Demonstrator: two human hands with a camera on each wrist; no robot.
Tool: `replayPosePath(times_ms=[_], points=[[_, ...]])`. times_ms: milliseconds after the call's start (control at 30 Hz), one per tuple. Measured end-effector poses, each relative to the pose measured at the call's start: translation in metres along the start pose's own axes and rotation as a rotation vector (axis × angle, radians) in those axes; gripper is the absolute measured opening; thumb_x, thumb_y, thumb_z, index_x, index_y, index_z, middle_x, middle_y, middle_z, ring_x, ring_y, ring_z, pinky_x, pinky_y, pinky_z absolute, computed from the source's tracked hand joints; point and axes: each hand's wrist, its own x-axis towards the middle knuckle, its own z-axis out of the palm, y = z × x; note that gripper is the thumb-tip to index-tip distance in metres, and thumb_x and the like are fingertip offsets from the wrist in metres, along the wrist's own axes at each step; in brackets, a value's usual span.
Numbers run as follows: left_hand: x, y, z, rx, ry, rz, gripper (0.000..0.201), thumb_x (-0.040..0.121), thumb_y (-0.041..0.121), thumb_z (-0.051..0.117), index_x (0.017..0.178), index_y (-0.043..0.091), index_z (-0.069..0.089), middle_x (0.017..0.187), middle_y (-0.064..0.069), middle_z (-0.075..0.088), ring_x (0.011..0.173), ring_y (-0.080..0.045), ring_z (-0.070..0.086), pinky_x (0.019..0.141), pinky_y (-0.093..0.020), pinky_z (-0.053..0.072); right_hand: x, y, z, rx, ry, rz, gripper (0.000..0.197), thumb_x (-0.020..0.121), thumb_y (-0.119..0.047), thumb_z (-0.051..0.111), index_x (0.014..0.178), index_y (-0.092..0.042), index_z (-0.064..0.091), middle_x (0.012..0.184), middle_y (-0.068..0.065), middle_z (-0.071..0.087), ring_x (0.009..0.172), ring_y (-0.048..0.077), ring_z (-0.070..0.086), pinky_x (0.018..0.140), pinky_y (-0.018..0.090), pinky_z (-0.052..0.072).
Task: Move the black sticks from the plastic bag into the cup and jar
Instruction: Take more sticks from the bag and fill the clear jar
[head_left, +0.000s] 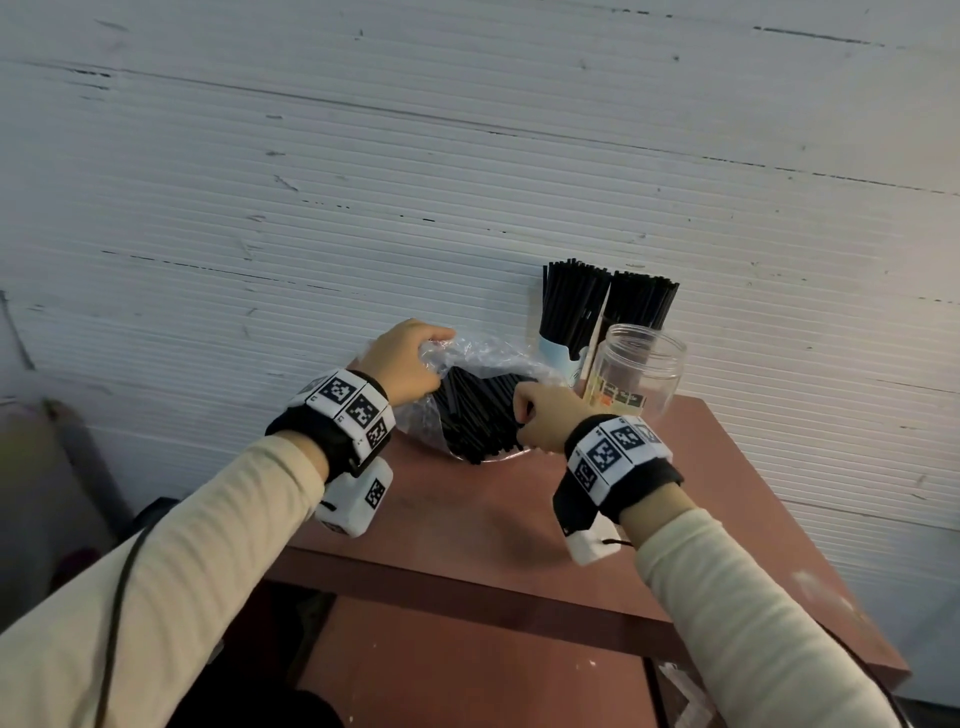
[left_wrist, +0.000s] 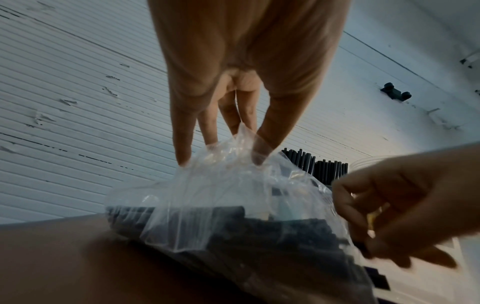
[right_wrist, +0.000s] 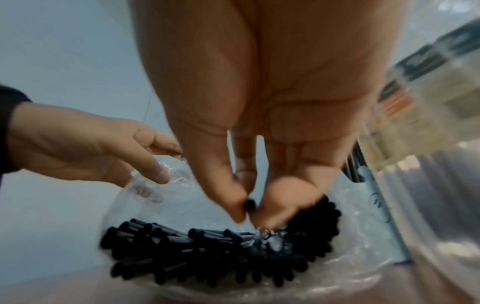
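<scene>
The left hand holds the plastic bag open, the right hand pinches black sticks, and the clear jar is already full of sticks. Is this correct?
Not quite: the clear jar is empty, as the head view shows. The left hand does hold the plastic bag open while the right hand pinches black sticks.

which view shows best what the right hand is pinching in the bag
The right wrist view: the right hand pinches black sticks at the open mouth of the plastic bag. The head view shows only the hand's back; the left wrist view shows it blurred at the bag's edge.

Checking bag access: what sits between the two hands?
The plastic bag with black sticks. Left hand holds its top up; right hand pinches sticks at its mouth. Head view shows it.
</scene>
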Motion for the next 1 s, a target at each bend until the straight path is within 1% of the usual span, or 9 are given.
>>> replayPosePath(times_ms=[67,100,167,300,367,533,767,867,1000], points=[[0.002,-0.001,-0.001,-0.009,0.006,0.009,0.061,0.078,-0.005,0.066,0.134,0.018,0.055,0.137,0.000,0.050,0.128,-0.017,0.047,0.096,-0.019,0.034,0.008,-0.007,0.001,0.074,0.138,-0.074,0.012,0.085,-0.013,0.063,0.078,-0.018,0.055,0.086,0.000,0.060,0.087,0.023,0.059,0.075,0.026,0.046],[0.003,-0.001,-0.001,-0.011,0.007,0.015,0.061,0.079,-0.005,0.065,0.134,0.018,0.055,0.137,0.000,0.050,0.128,-0.017,0.047,0.097,-0.018,0.034,0.011,-0.012,0.000,0.091,0.167,-0.106,0.006,0.089,-0.021,0.061,0.086,-0.017,0.062,0.091,0.000,0.064,0.091,0.020,0.060,0.080,0.028,0.046],[0.005,-0.001,-0.001,-0.005,0.011,0.026,0.062,0.079,-0.005,0.064,0.136,0.017,0.053,0.137,-0.001,0.049,0.129,-0.017,0.046,0.098,-0.018,0.033,0.021,-0.019,0.001,0.017,0.131,-0.131,0.026,0.097,-0.029,0.050,0.110,-0.015,0.067,0.110,0.003,0.066,0.104,0.021,0.058,0.086,0.027,0.041],[0.010,0.001,-0.003,0.021,0.027,0.049,0.065,0.080,-0.006,0.061,0.139,0.017,0.049,0.139,-0.001,0.046,0.130,-0.017,0.044,0.097,-0.015,0.031,0.049,-0.023,0.016,-0.224,0.034,0.003,0.046,0.100,-0.042,0.036,0.136,-0.014,0.048,0.140,0.014,0.048,0.129,0.031,0.044,0.107,0.042,0.035],[0.013,0.002,-0.004,0.037,0.023,0.073,0.066,0.080,-0.007,0.060,0.140,0.017,0.049,0.139,-0.002,0.046,0.130,-0.017,0.044,0.098,-0.014,0.029,0.062,-0.024,0.023,-0.260,0.048,0.110,0.056,0.099,-0.048,0.036,0.144,-0.014,0.037,0.147,0.018,0.039,0.135,0.035,0.037,0.111,0.048,0.031],[0.017,-0.003,-0.004,0.063,-0.009,0.079,0.067,0.079,-0.007,0.061,0.140,0.018,0.048,0.140,-0.002,0.047,0.131,-0.016,0.043,0.099,-0.013,0.026,0.077,-0.030,0.029,-0.294,0.036,0.149,0.059,0.095,-0.050,0.046,0.141,-0.014,0.041,0.140,0.015,0.049,0.128,0.035,0.046,0.104,0.044,0.039],[0.018,-0.013,-0.009,0.040,-0.018,0.076,0.071,0.079,-0.006,0.062,0.143,0.019,0.045,0.142,-0.001,0.046,0.132,-0.015,0.042,0.100,-0.014,0.027,0.075,-0.034,0.030,-0.233,-0.050,-0.062,0.051,0.092,-0.027,0.051,0.139,-0.044,0.041,0.141,0.005,0.050,0.123,0.031,0.051,0.104,0.042,0.042],[0.018,-0.015,-0.012,-0.001,0.018,0.085,0.070,0.079,-0.007,0.062,0.143,0.019,0.045,0.143,-0.001,0.046,0.133,-0.015,0.041,0.101,-0.015,0.027,0.069,-0.034,0.024,-0.189,-0.003,-0.104,0.044,0.090,-0.016,0.056,0.130,-0.033,0.055,0.130,0.008,0.056,0.117,0.028,0.054,0.099,0.035,0.043],[0.017,-0.013,-0.014,-0.062,0.044,0.149,0.068,0.079,-0.008,0.061,0.140,0.019,0.049,0.140,0.000,0.049,0.131,-0.012,0.044,0.101,-0.012,0.029,0.065,-0.033,0.018,-0.155,0.069,-0.138,0.038,0.088,-0.007,0.057,0.123,-0.020,0.062,0.122,0.005,0.063,0.112,0.023,0.057,0.096,0.031,0.046]])
